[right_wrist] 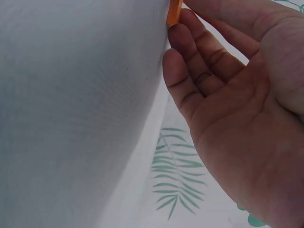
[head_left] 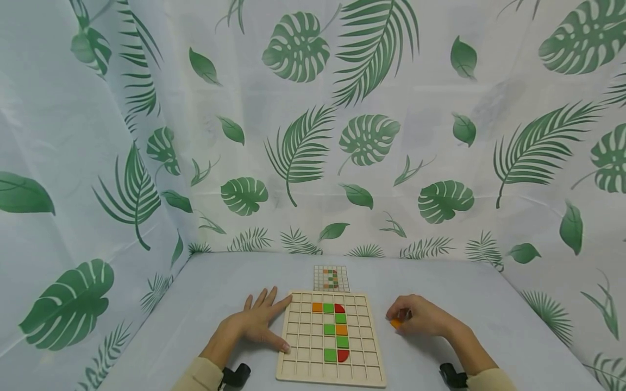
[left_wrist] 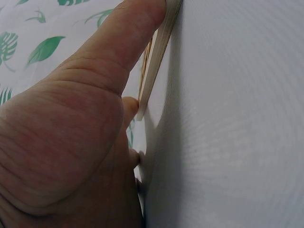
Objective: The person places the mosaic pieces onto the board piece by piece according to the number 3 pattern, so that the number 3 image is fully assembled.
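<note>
A wooden grid board (head_left: 303,372) lies flat on the table, with several orange, green and red tiles in its cells. Green squares such as the green tile (head_left: 330,355) sit beside a red tile (head_left: 343,355) with a rounded side. My left hand (head_left: 256,321) rests at the board's left edge, fingers spread, thumb and index finger touching the rim. To the right of the board, my right hand (head_left: 423,316) pinches an orange tile (head_left: 396,323) close to the table. In the right wrist view the orange tile (right_wrist: 175,12) shows only partly, at the fingertips.
Behind the board lies a small pattern card (head_left: 320,278) printed with a grid and coloured squares. The table (head_left: 220,282) has a pale cover. A white curtain (head_left: 313,217) with green leaf prints stands behind and at both sides.
</note>
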Demonstrator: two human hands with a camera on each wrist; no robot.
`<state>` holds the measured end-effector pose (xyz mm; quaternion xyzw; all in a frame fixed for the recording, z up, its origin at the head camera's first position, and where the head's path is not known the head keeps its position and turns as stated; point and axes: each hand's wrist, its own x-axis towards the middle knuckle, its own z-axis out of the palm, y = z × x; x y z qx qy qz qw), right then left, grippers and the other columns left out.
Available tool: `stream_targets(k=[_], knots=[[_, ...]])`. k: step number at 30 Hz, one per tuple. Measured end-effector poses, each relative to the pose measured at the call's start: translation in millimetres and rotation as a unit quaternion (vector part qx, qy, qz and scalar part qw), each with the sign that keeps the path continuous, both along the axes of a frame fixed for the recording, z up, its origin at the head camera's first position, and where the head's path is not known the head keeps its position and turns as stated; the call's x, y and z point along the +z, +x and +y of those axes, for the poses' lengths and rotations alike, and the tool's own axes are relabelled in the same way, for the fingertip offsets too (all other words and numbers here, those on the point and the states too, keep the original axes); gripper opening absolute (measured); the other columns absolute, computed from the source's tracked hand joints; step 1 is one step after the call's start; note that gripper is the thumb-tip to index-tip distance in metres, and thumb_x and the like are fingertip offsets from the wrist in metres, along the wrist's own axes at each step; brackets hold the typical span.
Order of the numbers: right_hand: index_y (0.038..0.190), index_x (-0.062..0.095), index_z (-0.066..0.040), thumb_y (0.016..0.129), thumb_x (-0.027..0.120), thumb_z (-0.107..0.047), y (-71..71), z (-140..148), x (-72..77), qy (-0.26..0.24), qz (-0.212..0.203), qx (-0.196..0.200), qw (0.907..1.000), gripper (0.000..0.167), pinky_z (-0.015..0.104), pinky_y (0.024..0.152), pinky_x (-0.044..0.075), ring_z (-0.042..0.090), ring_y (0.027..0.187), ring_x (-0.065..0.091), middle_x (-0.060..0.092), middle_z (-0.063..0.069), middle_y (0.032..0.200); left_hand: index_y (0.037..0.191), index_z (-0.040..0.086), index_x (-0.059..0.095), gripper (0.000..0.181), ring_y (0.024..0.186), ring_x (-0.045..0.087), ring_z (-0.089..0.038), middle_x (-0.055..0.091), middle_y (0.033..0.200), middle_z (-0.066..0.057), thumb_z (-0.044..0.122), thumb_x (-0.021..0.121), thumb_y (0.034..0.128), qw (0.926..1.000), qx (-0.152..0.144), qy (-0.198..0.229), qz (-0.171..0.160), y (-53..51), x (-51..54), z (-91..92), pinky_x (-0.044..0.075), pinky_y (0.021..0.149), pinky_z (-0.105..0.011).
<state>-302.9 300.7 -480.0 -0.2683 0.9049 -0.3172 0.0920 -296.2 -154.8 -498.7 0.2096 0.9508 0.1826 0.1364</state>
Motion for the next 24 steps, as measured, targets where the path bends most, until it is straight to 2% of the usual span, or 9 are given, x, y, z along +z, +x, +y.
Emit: stream_targets(k=[10,15,24], knots=[[0.098,0.077,-0.012,0.082,0.085,-0.006,0.0,-2,-2.5,-0.002,-0.025,-0.019,0.9995,0.019,0.023,0.071,0.053,0.010,0.084,0.060,0.070,-0.003,0.095,0.166,0.032,0.026,0.126,0.162,0.001,-0.045,0.006,0.175,-0.020,0.080,0.082,0.0644,1.0000,0.001,0.000,0.000,0.3,0.1,1.0,0.000,0.124,-0.074],[0.097,0.072,-0.014,0.082,0.085,-0.006,0.1,-7,-2.6,0.008,-0.018,-0.026,0.9995,0.021,0.024,0.069,0.050,0.012,0.083,0.057,0.066,-0.002,0.093,0.166,0.032,0.025,0.126,0.162,0.000,-0.045,0.006,0.175,-0.020,0.079,0.082,0.0646,1.0000,0.000,0.002,-0.001,0.1,0.3,0.1,0.000,0.124,-0.074],[0.094,0.071,-0.013,0.084,0.084,-0.005,-1.4,-16,-2.2,-0.014,-0.013,-0.015,0.9997,0.019,0.024,0.066,0.052,0.010,0.077,0.059,0.068,-0.003,0.087,0.166,0.032,0.025,0.126,0.162,0.000,-0.045,0.006,0.175,-0.020,0.079,0.082,0.0648,1.0000,0.000,0.003,-0.002,0.6,2.2,0.4,0.000,0.124,-0.074]])
